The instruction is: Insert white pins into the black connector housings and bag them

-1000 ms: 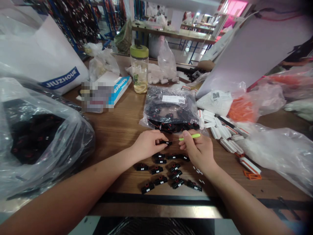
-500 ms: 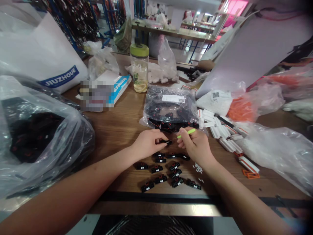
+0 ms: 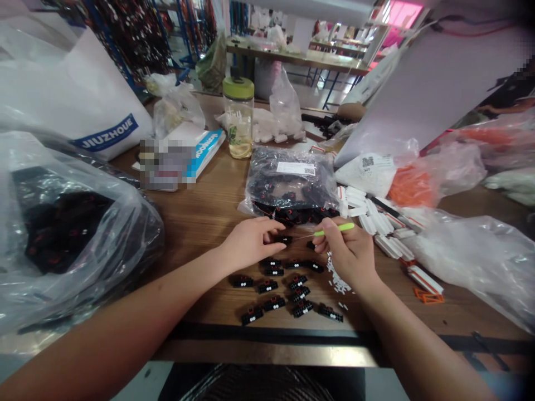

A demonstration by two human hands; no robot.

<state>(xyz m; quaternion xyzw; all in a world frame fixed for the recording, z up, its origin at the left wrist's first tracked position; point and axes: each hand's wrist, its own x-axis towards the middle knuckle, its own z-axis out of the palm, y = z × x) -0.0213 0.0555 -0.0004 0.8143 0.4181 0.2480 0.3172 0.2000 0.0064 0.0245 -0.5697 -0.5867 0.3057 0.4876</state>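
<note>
My left hand pinches a small black connector just above the wooden table. My right hand grips a thin tool with a green handle, its metal tip pointing left at the connector. Below both hands lie several black connectors in loose rows. A little heap of tiny white pieces sits under my right wrist.
A clear bag of black connectors lies just beyond my hands. A big plastic bag of black parts fills the left. White connectors, an orange-filled bag and a clear bag lie right. A lidded bottle stands behind.
My right hand with the green tool has drawn slightly right, away from the connector. More tiny white pieces now lie under my right wrist. My left hand stays put.
</note>
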